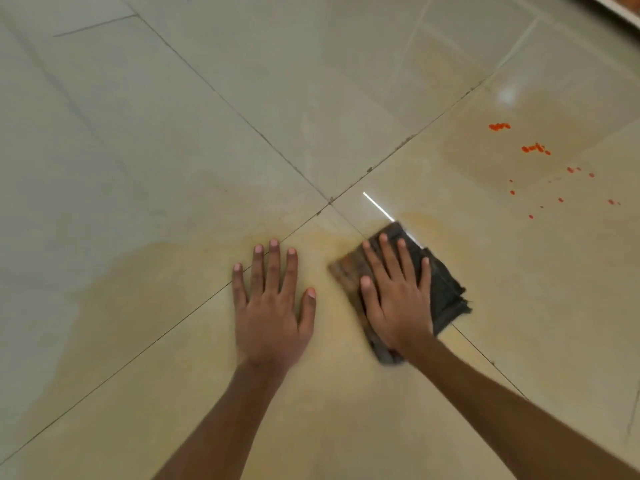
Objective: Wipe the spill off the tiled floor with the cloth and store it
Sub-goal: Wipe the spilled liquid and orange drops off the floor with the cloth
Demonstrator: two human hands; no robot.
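Spreading across the whole view, the floor (173, 133) is pale glossy tile, with grout lines crossing just above the hands at about 12 o'clock from the left hand. Four tiles meet at that crossing. A yellowish smear (145, 289), wet-looking, covers the tiles around and below both hands and runs out toward 9 o'clock.

Two bare forearms come up from the bottom edge. The left hand (273, 306) lies palm down on the bare tile, all five fingers straight and fanned, holding nothing. The right hand (398, 299) lies palm down on the cloth (443, 289), fingers straight and slightly spread, pressing flat rather than gripping.

The cloth is dark grey, folded into a rough rectangle, and lies under the right palm. It sticks out past the fingertips toward 12 o'clock, past the little finger toward 3 o'clock, and a little past the wrist at 6 o'clock. Its edge by the thumb, at 9 o'clock, looks stained brown and is blurred. One cloth is in view. It lies just beside the left hand, not touching it.

Well apart from the cloth, toward 2 o'clock, orange-red spots (535, 148) dot the tile: two larger blotches and roughly a dozen small drops scattered below them. Nothing lies between the cloth and these spots. A thin bright glint (377, 206) on the tile runs to the cloth's top corner.
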